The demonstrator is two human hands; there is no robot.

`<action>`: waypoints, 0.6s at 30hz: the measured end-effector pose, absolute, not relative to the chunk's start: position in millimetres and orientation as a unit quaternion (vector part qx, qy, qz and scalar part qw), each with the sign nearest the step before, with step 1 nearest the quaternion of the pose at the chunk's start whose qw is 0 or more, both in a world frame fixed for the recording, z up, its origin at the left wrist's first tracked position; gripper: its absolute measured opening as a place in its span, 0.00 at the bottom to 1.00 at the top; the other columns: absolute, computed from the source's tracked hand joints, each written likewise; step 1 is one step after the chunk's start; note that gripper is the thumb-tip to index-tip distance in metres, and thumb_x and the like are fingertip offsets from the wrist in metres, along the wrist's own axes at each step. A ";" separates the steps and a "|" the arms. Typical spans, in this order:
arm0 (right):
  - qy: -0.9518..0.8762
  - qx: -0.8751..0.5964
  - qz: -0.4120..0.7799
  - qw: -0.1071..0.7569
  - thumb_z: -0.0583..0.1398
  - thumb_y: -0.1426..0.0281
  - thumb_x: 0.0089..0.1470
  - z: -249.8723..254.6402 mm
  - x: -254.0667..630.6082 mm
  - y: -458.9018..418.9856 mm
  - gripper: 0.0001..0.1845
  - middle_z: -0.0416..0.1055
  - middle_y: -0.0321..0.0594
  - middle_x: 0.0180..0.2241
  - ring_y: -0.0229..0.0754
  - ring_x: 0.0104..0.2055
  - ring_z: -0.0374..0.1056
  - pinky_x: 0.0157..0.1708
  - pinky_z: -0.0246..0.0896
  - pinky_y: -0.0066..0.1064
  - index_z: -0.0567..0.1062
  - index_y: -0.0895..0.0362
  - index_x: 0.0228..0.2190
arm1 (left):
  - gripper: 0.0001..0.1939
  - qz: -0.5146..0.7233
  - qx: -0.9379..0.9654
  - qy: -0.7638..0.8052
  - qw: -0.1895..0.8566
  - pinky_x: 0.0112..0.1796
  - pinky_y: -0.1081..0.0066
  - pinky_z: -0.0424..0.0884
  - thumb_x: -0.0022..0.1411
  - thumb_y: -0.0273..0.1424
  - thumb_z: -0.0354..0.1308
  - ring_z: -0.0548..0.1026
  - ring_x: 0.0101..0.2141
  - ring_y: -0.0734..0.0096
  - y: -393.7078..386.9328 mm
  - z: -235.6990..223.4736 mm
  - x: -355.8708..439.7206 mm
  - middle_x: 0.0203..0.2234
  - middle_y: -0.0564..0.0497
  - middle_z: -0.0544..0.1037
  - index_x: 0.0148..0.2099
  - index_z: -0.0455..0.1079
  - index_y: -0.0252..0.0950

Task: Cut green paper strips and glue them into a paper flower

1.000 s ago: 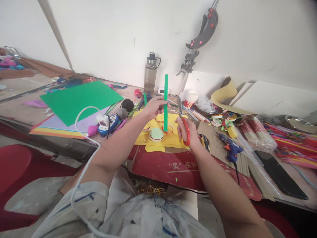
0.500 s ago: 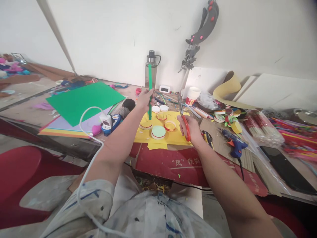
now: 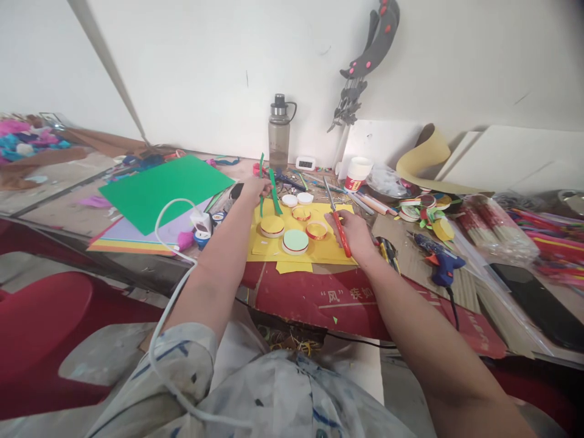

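Near edge of table: red printed board, yellow sheets lying on its far part. On the sheets stood a green-topped round piece, a yellow-topped round piece just beyond it to the left, and two open rings. Right hand, beside the sheets' right side, had its fingers curled round the red handles of the scissors, blades pointing away and upward. Left hand, beyond the yellow-topped piece, pinched a green strip roughly upright; a second green strip stood just beside the fingertips, whether gripped too could not be told. Farther back: two white discs, paper cup, small clock, and bottle near the wall
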State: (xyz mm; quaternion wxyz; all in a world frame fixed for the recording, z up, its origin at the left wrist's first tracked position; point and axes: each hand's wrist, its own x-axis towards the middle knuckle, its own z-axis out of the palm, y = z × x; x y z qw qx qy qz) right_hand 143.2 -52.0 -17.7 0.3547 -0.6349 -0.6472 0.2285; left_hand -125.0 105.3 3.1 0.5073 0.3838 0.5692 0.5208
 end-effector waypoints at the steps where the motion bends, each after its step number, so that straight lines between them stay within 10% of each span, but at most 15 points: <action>1: -0.648 -0.637 0.226 0.350 0.56 0.35 0.59 -16.6 142.9 -52.4 0.37 0.70 0.37 0.19 0.43 0.21 0.67 0.26 0.62 0.33 0.80 0.57 0.40 | 0.12 0.503 0.400 0.600 0.476 0.19 0.79 0.50 0.59 0.17 0.61 0.63 0.17 0.79 105.8 0.5 -123.8 0.16 0.50 0.70 0.27 0.66 0.34; 5: -0.657 -0.631 0.217 0.351 0.57 0.37 0.60 -12.8 141.4 -53.7 0.35 0.74 0.41 0.22 0.45 0.25 0.70 0.28 0.63 0.33 0.81 0.57 0.39 | 0.13 0.422 0.480 0.688 0.343 0.28 0.72 0.64 0.52 0.18 0.68 0.77 0.32 0.59 110.6 -5.6 -120.0 0.20 0.46 0.73 0.25 0.67 0.35; 10: -0.660 -0.637 0.201 0.343 0.59 0.40 0.61 -10.3 140.0 -52.7 0.32 0.78 0.45 0.26 0.47 0.29 0.74 0.32 0.64 0.34 0.81 0.57 0.37 | 0.24 0.254 0.610 0.731 0.170 0.53 0.64 0.71 0.42 0.21 0.77 0.75 0.58 0.42 114.8 -4.8 -112.6 0.49 0.31 0.81 0.43 0.75 0.30; 18: -0.667 -0.638 0.190 0.334 0.59 0.41 0.61 -11.0 139.3 -52.5 0.31 0.79 0.46 0.28 0.47 0.31 0.74 0.35 0.65 0.34 0.80 0.57 0.36 | 0.33 0.177 0.630 0.745 0.131 0.54 0.58 0.72 0.51 0.33 0.78 0.77 0.58 0.37 109.0 -3.0 -106.9 0.56 0.24 0.78 0.56 0.75 0.26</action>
